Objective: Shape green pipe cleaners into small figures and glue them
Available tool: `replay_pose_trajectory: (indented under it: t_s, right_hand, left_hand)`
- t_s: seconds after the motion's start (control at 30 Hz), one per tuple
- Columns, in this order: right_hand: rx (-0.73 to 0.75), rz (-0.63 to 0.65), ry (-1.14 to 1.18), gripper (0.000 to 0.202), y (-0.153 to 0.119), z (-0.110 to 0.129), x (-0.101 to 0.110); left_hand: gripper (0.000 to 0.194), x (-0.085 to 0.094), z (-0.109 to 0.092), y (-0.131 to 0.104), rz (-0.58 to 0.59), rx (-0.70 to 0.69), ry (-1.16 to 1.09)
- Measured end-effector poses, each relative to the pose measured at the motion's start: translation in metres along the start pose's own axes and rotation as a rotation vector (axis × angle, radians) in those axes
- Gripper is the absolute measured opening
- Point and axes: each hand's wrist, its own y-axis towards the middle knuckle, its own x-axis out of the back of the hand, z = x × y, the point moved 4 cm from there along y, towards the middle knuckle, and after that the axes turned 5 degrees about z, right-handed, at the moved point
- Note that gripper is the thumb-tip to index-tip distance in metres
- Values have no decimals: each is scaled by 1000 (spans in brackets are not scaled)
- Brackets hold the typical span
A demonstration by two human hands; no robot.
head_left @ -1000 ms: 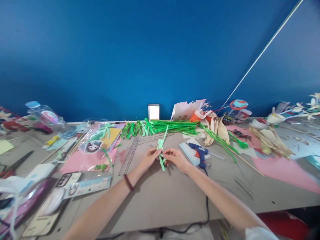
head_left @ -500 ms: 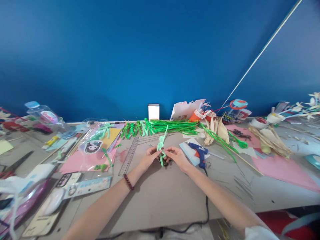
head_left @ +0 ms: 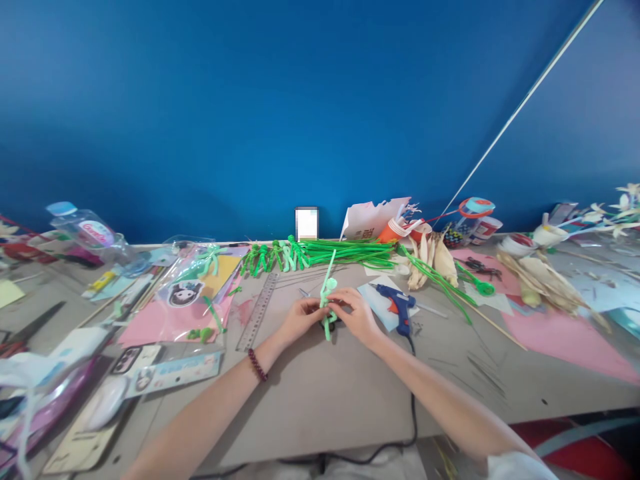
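Observation:
Between my two hands stands a light green figure of bent pipe cleaner [head_left: 327, 295], with a long straight stem rising from its top. My left hand [head_left: 303, 319] pinches its middle from the left. Fingers of my right hand [head_left: 354, 311] close on the same spot from the right. Part of the figure's middle is covered by my fingertips. A small dark thing lies under it, too hidden to name. Behind, a row of green pipe cleaner figures [head_left: 274, 257] lies beside a bundle of green pipe cleaners [head_left: 350, 253].
A blue glue gun [head_left: 400, 308] lies right of my hands, its black cable running to the front edge. To the left are a clear ruler [head_left: 258, 312], a plastic bag [head_left: 187, 267] and a bottle [head_left: 90, 230]. Dried husks [head_left: 443, 263] and pink paper [head_left: 565, 343] lie right.
The light green figure has shifted slightly right and turned, now showing a round loop near its top. My right fingers have moved up a little; both hands still grip it.

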Motion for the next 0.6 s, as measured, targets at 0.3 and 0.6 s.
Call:
replay_pose_trajectory:
  t_s: [0.3, 0.6]
  right_hand:
    - [10, -1, -56, 12, 0, 4, 1]
    - [5, 54, -80, 9, 1, 7, 2]
  left_hand:
    - [40, 1, -10, -4, -27, 7, 132]
    - [40, 0, -14, -6, 2, 5, 137]
